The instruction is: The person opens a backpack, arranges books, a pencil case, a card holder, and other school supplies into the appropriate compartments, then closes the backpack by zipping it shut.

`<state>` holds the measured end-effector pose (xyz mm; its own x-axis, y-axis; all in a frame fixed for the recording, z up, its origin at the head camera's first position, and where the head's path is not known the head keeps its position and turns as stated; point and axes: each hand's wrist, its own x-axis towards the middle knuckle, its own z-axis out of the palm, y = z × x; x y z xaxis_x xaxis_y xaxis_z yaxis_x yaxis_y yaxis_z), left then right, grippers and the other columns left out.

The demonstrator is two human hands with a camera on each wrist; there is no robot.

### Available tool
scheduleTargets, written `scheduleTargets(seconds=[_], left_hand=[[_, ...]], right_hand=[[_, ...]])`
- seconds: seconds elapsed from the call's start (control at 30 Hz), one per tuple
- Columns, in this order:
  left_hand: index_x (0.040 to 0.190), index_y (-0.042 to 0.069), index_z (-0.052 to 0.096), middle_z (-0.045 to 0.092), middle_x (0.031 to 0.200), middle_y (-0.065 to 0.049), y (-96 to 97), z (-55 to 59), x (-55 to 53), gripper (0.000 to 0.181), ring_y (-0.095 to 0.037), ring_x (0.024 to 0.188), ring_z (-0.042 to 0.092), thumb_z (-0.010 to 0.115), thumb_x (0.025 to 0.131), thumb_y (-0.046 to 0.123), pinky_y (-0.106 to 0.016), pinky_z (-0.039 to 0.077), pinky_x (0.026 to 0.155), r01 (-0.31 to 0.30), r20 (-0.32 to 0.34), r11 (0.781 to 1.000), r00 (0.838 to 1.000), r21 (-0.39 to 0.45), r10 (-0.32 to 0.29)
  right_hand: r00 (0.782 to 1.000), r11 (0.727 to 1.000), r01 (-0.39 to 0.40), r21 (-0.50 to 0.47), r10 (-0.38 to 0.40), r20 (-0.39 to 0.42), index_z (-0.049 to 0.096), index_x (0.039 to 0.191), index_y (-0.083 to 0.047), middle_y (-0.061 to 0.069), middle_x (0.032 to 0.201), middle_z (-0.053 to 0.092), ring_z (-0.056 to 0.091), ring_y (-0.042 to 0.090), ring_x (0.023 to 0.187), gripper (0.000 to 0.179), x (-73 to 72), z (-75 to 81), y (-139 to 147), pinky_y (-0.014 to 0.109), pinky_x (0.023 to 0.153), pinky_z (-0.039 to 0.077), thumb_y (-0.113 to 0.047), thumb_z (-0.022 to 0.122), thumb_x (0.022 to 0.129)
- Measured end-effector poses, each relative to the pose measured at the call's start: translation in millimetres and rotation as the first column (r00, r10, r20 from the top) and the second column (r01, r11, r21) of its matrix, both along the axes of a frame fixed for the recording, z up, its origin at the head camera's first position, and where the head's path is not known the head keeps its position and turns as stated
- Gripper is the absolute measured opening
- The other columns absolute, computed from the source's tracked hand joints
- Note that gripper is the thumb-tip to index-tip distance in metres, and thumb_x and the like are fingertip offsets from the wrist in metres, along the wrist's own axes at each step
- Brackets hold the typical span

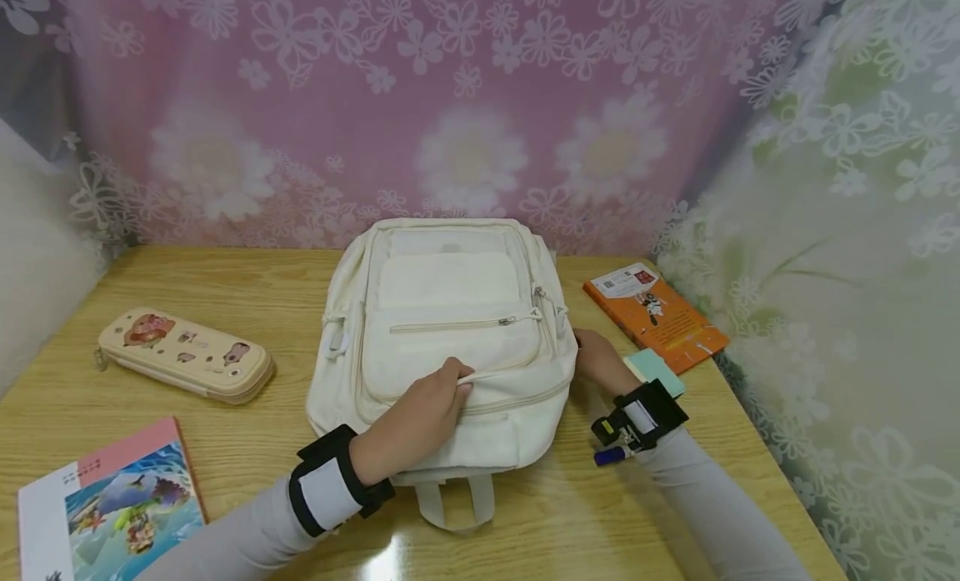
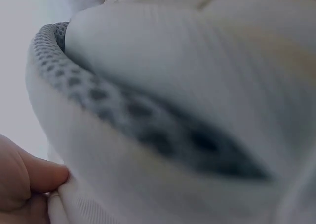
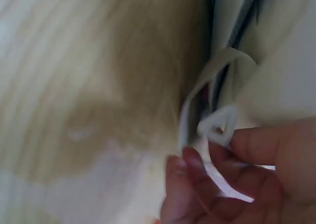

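A cream backpack (image 1: 450,289) lies on the table with its carrying loop toward me. My left hand (image 1: 420,410) pinches a fold of cloth on its front, beside the curved zipper. In the left wrist view the left thumb (image 2: 47,174) presses on the pale fabric, near a gap with grey mesh lining (image 2: 143,110). My right hand (image 1: 600,360) is at the bag's right side, its fingertips partly hidden in the head view. The right wrist view shows that hand (image 3: 247,169) pinching a white triangular pull (image 3: 219,125), beside a pale strap (image 3: 197,88).
On the left are a cream pencil case (image 1: 187,352) and a book with a pink and blue cover (image 1: 123,502). An orange book (image 1: 660,318) lies at the right, with a mint-green item (image 1: 654,371) near my right wrist. A floral curtain (image 1: 450,106) hangs behind the table.
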<state>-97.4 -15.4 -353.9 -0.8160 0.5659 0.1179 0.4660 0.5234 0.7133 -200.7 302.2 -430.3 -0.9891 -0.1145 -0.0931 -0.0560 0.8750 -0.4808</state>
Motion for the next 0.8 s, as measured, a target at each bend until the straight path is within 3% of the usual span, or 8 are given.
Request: scheduleTargets(seconds=[0.03,0.1,0.2,0.27,0.37,0.47,0.67,0.8], left_hand=[[0.118,-0.002,0.046,0.061,0.116,-0.02,-0.1,-0.2,-0.4,0.024,-0.025,0.103,0.059,0.038,0.101,0.013,-0.037,0.047,0.086,0.002,0.005,1.0,1.0,0.003,-0.002],[0.118,-0.001,0.046,0.06,0.119,-0.02,0.3,-2.3,-1.9,0.025,-0.024,0.107,0.059,0.037,0.102,0.015,-0.037,0.046,0.088,0.007,0.02,1.0,1.0,0.008,-0.008],[0.117,0.0,0.046,0.061,0.115,-0.017,1.0,-5.9,-4.1,0.023,-0.021,0.104,0.058,0.037,0.102,0.015,-0.035,0.046,0.088,0.01,0.033,1.0,0.999,0.007,-0.01],[0.115,0.001,0.046,0.062,0.104,-0.012,1.1,-7.5,-5.7,0.021,-0.018,0.093,0.058,0.037,0.102,0.015,-0.033,0.047,0.083,0.007,0.041,1.0,0.999,0.011,-0.008],[0.112,0.002,0.047,0.058,0.085,-0.004,2.2,-8.3,-7.9,0.018,-0.014,0.078,0.052,0.037,0.101,0.014,-0.031,0.045,0.076,0.001,0.042,1.0,0.999,0.013,-0.001],[0.111,0.002,0.046,0.054,0.077,-0.001,3.5,-8.3,-8.7,0.017,-0.013,0.074,0.05,0.037,0.101,0.013,-0.03,0.044,0.074,-0.001,0.05,1.0,0.999,0.014,0.0],[0.11,0.002,0.046,0.059,0.087,-0.005,6.1,-11.9,-7.9,0.016,-0.014,0.078,0.052,0.038,0.101,0.013,-0.03,0.045,0.074,0.009,0.048,1.0,0.999,0.022,-0.01],[0.11,0.002,0.047,0.063,0.101,-0.012,8.4,-15.8,-6.5,0.017,-0.017,0.088,0.056,0.039,0.101,0.013,-0.033,0.046,0.079,0.002,0.046,1.0,0.999,0.013,-0.002]], right_hand=[[0.998,0.999,0.036,0.009,-0.036,0.046,0.065,0.102,0.0,0.018,0.1,0.065,0.061,0.031,0.089,0.026,11.2,16.8,-10,0.041,0.077,0.049,-0.02,0.049,0.095],[0.995,0.997,0.071,-0.012,-0.07,0.077,0.062,0.096,0.003,0.019,0.092,0.064,0.06,0.027,0.079,0.027,28.6,36.2,-19,0.037,0.067,0.048,-0.017,0.043,0.098],[0.989,0.994,0.1,-0.038,-0.095,0.11,0.058,0.089,0.001,0.014,0.08,0.061,0.057,0.021,0.066,0.031,50.1,55.1,-24,0.03,0.057,0.043,-0.019,0.037,0.101],[0.99,0.994,0.1,-0.041,-0.096,0.103,0.058,0.088,0.0,0.011,0.074,0.061,0.056,0.019,0.06,0.03,62.8,64.7,-24,0.028,0.053,0.042,-0.019,0.038,0.101],[0.996,0.998,0.07,0.001,-0.07,0.058,0.059,0.085,-0.003,0.008,0.067,0.059,0.05,0.016,0.053,0.028,82.0,78.9,-27,0.028,0.049,0.038,-0.019,0.043,0.1],[0.999,0.999,0.032,0.039,-0.032,0.005,0.058,0.08,-0.008,0.006,0.061,0.056,0.043,0.014,0.048,0.024,106.0,91.4,-34,0.026,0.045,0.033,-0.018,0.046,0.099],[0.991,0.997,-0.055,0.06,0.062,-0.115,0.055,0.074,-0.016,-0.009,0.054,0.047,0.037,0.003,0.044,0.022,151.9,102.9,-68,0.02,0.044,0.03,-0.015,0.052,0.095],[0.956,0.977,-0.152,0.15,0.184,-0.23,0.053,0.071,-0.018,-0.012,0.05,0.037,0.03,-0.002,0.043,0.021,170.3,99.2,-103,0.016,0.042,0.025,-0.014,0.058,0.091]])
